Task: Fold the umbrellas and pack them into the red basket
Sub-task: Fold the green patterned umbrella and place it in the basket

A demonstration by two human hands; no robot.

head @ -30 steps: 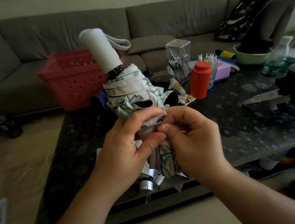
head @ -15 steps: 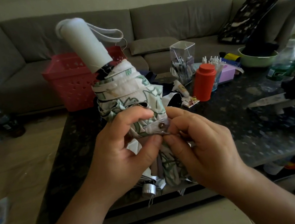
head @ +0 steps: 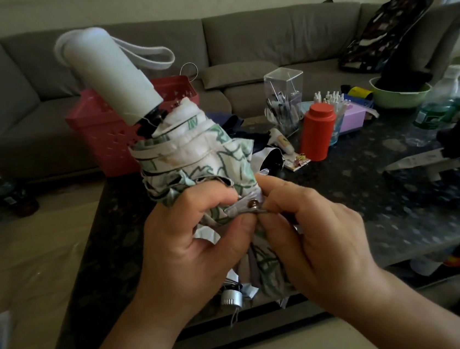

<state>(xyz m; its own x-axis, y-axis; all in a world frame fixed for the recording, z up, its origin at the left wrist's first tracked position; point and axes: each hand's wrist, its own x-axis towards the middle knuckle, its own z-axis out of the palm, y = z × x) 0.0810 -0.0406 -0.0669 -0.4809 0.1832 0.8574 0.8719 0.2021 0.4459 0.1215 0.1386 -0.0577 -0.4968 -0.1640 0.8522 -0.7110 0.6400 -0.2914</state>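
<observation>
Left hand [head: 191, 244] grips the folded umbrella [head: 192, 155] above the worktop [head: 399, 212], its white handle tilted toward 11 o'clock. Right hand [head: 313, 239] fingers [head: 272, 201] pinch the snap strap [head: 248, 205]. Since a second ago the umbrella sits closer and larger. The red basket [head: 103, 131] at 11 o'clock is partly hidden.

both hands [head: 192, 253] [head: 313, 239] grip folded umbrella [head: 192, 155], pinching snap strap [head: 245, 206]; red basket [head: 109, 130] behind.
</observation>
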